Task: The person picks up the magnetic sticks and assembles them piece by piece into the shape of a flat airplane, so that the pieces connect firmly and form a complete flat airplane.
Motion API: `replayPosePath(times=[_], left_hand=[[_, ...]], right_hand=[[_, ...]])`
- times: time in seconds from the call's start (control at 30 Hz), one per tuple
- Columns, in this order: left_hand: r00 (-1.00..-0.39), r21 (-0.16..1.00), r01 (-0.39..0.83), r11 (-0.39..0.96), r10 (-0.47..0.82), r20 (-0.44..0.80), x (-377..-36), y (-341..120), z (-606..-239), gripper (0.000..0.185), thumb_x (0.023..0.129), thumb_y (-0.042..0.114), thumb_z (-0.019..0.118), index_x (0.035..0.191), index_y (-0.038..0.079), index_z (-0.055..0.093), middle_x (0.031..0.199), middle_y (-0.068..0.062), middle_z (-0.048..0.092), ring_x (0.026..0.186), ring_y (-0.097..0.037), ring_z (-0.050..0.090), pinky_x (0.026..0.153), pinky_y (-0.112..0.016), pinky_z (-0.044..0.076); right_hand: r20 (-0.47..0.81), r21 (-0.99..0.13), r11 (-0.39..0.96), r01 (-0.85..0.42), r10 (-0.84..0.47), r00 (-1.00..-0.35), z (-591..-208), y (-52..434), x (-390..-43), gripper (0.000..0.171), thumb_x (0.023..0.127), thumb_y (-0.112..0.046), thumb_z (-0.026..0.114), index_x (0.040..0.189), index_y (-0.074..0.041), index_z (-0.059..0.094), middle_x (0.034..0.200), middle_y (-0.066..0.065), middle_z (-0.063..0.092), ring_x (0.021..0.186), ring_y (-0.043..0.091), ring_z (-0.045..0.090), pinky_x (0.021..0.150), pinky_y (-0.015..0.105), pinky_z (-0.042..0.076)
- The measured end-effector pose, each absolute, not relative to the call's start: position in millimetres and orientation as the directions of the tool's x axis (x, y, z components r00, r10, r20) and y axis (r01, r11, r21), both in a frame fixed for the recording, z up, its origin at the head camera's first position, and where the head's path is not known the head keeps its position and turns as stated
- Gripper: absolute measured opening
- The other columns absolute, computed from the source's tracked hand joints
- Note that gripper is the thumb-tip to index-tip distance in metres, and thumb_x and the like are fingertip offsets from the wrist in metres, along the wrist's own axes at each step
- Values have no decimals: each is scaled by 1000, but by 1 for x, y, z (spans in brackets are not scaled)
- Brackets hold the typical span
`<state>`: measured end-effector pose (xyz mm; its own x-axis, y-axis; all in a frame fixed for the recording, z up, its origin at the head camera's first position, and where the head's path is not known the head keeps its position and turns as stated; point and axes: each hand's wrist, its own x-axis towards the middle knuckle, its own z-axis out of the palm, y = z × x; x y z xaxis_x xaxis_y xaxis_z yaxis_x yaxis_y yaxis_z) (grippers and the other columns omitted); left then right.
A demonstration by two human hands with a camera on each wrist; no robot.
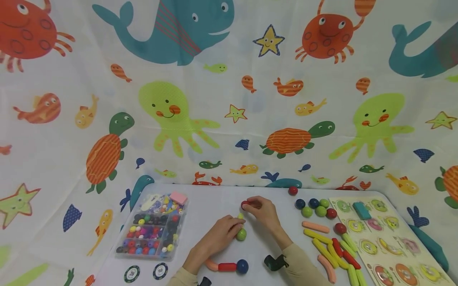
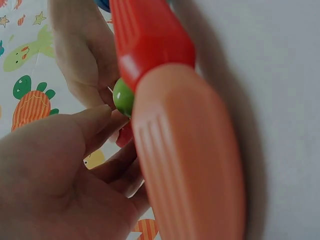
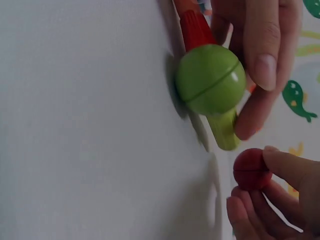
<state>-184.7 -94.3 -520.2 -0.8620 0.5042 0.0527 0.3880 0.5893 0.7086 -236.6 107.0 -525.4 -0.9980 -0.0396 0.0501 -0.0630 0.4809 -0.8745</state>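
Observation:
In the head view my left hand (image 1: pixel 223 231) bends over a light green stick (image 1: pixel 241 216), its fingertips at the stick's side. A glossy green ball (image 3: pixel 211 80) sits at the near end of that stick, on the white table. My right hand (image 1: pixel 264 213) pinches a dark red ball (image 3: pixel 251 169) between thumb and fingers, just beyond the stick's far end. Closer to me lies a joined row: a curved orange stick (image 2: pixel 187 160), a red stick (image 1: pixel 227 267) and a dark blue ball (image 1: pixel 242 266).
A divided bead box (image 1: pixel 152 226) stands at left, with two round chips (image 1: pixel 132 273) before it. On the right lie yellow sticks (image 1: pixel 325 252), loose balls (image 1: pixel 314 203) and a picture board (image 1: pixel 372 234) bearing a teal block (image 1: pixel 362 211). Sea-animal cloth hangs behind.

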Motion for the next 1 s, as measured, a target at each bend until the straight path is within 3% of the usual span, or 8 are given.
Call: replayPosePath(times=[0.4,0.63,0.77,1.0], left_hand=[[-853,691,439,575,509,119,-184,-93,-520,29,105,25,55,128,13,69,96,8,60,83,-3,49,75,-19,43],[-861,709,410,574,501,92,-181,-94,-519,31,104,28,57,130,14,68,96,9,59,81,-3,49,73,-19,43],[-865,722,391,571,495,78,-179,-94,-518,33,103,29,61,132,14,67,92,9,58,80,-3,49,70,-19,42],[-879,735,369,569,471,77,-176,-98,-514,39,100,28,65,134,10,63,95,8,61,84,-3,54,78,-22,49]], right_hand=[[37,-876,475,-80,-98,-994,-532,98,-232,33,90,-32,78,115,-11,72,109,6,75,99,22,70,80,34,60],[27,-874,479,-86,-129,-991,-532,100,-229,32,92,-30,76,117,-11,72,112,7,74,100,22,69,76,32,59],[20,-867,491,-81,-128,-992,-530,103,-225,32,93,-30,74,120,-11,71,115,6,73,104,23,69,82,36,60],[42,-866,496,-66,-58,-997,-520,128,-219,29,94,-27,74,121,-15,71,111,-1,74,106,19,69,96,40,57]])
